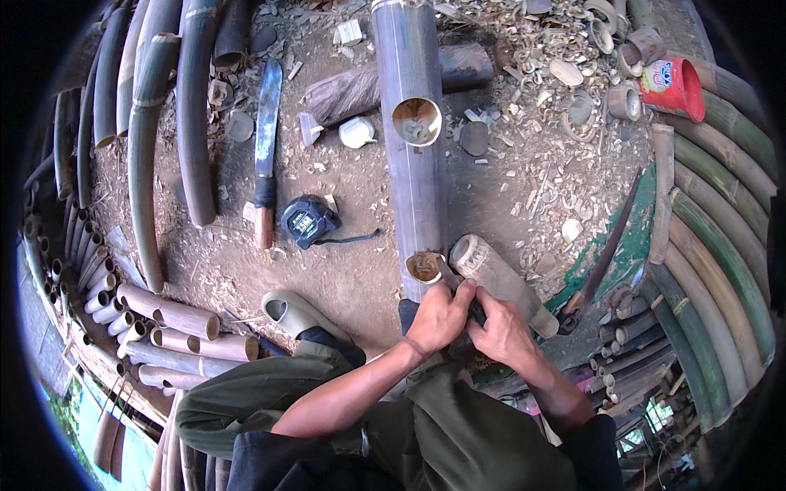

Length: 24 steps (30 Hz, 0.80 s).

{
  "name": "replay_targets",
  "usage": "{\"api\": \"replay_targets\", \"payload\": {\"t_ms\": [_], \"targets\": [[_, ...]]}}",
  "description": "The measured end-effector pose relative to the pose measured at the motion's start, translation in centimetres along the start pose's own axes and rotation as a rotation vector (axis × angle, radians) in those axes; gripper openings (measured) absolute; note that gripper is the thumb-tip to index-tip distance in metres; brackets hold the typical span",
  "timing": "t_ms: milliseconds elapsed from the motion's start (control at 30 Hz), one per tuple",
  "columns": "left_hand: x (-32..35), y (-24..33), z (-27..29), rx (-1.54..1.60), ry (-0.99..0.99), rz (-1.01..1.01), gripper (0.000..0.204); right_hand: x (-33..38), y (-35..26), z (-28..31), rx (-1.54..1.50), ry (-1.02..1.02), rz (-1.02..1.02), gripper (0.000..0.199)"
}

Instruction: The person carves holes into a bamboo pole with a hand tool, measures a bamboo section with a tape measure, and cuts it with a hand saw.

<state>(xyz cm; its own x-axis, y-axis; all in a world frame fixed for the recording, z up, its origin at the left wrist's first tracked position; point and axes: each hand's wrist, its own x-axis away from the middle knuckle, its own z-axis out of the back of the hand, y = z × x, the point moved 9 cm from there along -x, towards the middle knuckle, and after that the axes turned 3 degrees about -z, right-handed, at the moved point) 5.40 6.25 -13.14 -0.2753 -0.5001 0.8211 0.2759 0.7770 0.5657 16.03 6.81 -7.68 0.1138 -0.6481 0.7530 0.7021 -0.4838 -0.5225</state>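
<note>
A long grey bamboo pole lies on the dirt floor, running away from me, with one round hole cut midway and another near my end. My left hand and my right hand are clasped together just below the near hole, gripping a dark tool handle whose tip reaches into the hole. A short bamboo section lies angled beside my right hand.
A machete and a black tape measure lie left of the pole. Curved bamboo poles line the left; green ones the right. A red cup, cut rings and shavings at the back right. My green shoe.
</note>
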Motion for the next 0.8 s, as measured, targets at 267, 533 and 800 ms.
{"api": "replay_targets", "payload": {"t_ms": [267, 533, 800], "targets": [[-1.6, 0.1, 0.7, 0.652, -0.09, 0.187, 0.025, -5.3, -4.6, 2.2, 0.384, -0.262, 0.1, 0.026], [-0.7, 0.6, 2.5, 1.28, -0.032, 0.174, 0.022, -7.9, -11.0, 0.4, 0.573, -0.446, 0.331, 0.01], [0.2, 0.5, 3.1, 1.761, -0.239, 0.035, 0.028, -9.4, -16.2, -2.8, 0.942, -0.563, 0.506, 0.01]]}}
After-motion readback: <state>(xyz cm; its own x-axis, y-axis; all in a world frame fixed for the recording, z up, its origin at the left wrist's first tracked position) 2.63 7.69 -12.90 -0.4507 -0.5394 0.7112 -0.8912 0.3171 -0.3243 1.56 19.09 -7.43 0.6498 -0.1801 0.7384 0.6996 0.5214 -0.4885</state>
